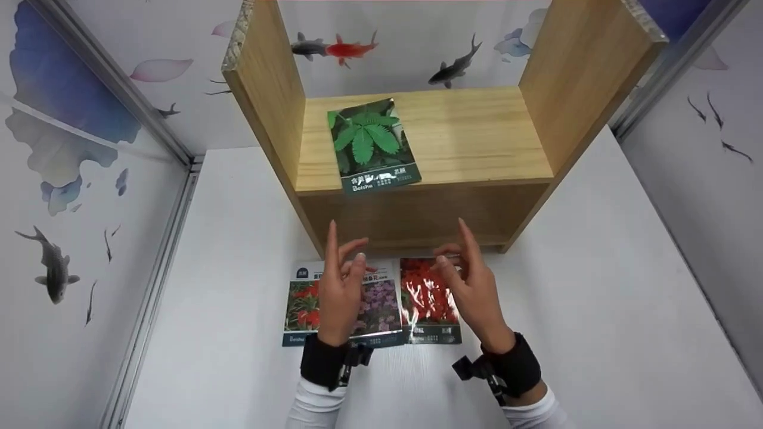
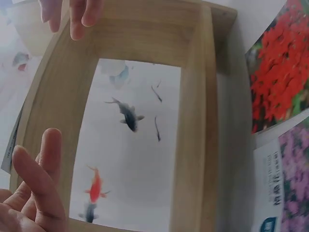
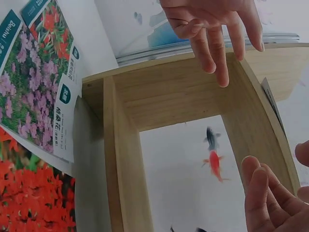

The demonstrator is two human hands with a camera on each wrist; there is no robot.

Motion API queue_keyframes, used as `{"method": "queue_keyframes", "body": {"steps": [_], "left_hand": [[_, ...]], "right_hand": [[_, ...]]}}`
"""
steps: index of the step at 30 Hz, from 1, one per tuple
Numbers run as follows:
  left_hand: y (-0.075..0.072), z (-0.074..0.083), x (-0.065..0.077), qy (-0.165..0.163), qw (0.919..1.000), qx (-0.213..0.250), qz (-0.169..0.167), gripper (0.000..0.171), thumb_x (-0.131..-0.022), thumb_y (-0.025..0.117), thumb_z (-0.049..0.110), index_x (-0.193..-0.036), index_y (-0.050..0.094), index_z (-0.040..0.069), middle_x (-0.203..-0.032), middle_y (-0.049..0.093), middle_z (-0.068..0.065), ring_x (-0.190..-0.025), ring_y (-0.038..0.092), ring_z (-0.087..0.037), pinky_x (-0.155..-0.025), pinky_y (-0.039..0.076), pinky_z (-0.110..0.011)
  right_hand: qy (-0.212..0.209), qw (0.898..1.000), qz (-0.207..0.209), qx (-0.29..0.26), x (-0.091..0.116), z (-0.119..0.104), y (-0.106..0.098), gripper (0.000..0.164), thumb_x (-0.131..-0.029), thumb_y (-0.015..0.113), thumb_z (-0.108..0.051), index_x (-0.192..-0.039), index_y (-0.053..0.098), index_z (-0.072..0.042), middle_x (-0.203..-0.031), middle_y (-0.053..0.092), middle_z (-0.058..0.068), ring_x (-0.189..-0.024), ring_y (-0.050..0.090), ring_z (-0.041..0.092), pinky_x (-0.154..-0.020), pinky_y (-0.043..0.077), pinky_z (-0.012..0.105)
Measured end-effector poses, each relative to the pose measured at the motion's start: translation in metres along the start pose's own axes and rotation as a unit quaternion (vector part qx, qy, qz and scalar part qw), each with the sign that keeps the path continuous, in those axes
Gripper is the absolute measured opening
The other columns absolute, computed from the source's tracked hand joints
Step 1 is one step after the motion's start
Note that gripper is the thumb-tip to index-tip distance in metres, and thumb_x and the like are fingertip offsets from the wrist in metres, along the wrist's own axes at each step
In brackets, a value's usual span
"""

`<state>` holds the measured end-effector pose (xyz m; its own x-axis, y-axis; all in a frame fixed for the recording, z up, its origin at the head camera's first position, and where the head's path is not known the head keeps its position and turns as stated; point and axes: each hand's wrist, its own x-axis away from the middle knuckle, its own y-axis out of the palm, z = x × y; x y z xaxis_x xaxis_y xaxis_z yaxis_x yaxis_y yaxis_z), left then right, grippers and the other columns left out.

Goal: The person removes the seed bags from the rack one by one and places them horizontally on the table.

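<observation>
My left hand [image 1: 341,295] hovers over the seed packets with its fingers loosely extended, gripping nothing. Opposite it, my right hand [image 1: 477,295] is raised the same way, also holding nothing. Beneath the left hand lie a packet with red flowers and long leaves [image 1: 303,307] and a purple-flower packet [image 1: 382,307], partly overlapping. A packet of dense red flowers [image 1: 426,298] lies nearest the right hand. Upon the wooden shelf board [image 1: 477,137], a green-leaf packet [image 1: 371,143] rests at a tilt, its lower edge at the board's front.
The wooden shelf unit [image 1: 262,89] has two tall side panels and stands just beyond the hands on a white table [image 1: 208,286]. Walls printed with fish and flowers [image 1: 53,268] enclose the table on the left, right and back.
</observation>
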<state>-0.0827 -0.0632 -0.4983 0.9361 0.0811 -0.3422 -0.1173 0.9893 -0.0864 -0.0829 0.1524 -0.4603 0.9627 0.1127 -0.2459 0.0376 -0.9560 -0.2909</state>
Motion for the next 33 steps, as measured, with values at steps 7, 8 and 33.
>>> {"method": "queue_keyframes", "body": {"steps": [7,8,33], "left_hand": [[-0.011,0.045,-0.026,-0.038,0.9986,-0.035,-0.004,0.068,-0.094,0.045,0.030,-0.144,0.000,0.031,-0.127,0.048,0.002,-0.087,0.061,-0.016,-0.043,0.041,-0.028],[-0.011,0.043,-0.029,-0.037,0.9986,-0.038,-0.002,0.069,-0.093,0.046,0.032,-0.144,0.000,0.032,-0.127,0.048,0.003,-0.086,0.061,-0.014,-0.047,0.044,-0.029],[-0.016,0.065,-0.075,-0.082,0.9939,-0.073,-0.014,0.066,-0.091,0.046,0.041,-0.144,0.009,0.030,-0.096,0.065,-0.005,-0.067,0.061,-0.017,-0.061,0.047,-0.039]], "right_hand": [[-0.016,0.999,-0.009,-0.028,-0.019,-0.029,-0.003,0.064,-0.093,0.048,-0.013,-0.145,0.011,-0.022,-0.111,0.054,0.010,-0.087,0.059,0.022,-0.066,0.049,0.028],[-0.022,0.999,-0.009,-0.033,-0.022,-0.030,-0.004,0.064,-0.093,0.048,-0.013,-0.145,0.011,-0.022,-0.111,0.054,0.011,-0.087,0.059,0.023,-0.065,0.049,0.028],[0.030,0.996,-0.038,-0.074,-0.068,-0.059,-0.011,0.056,-0.093,0.049,-0.024,-0.142,0.023,-0.013,-0.108,0.059,0.015,-0.085,0.059,0.031,-0.056,0.045,0.028]]}}
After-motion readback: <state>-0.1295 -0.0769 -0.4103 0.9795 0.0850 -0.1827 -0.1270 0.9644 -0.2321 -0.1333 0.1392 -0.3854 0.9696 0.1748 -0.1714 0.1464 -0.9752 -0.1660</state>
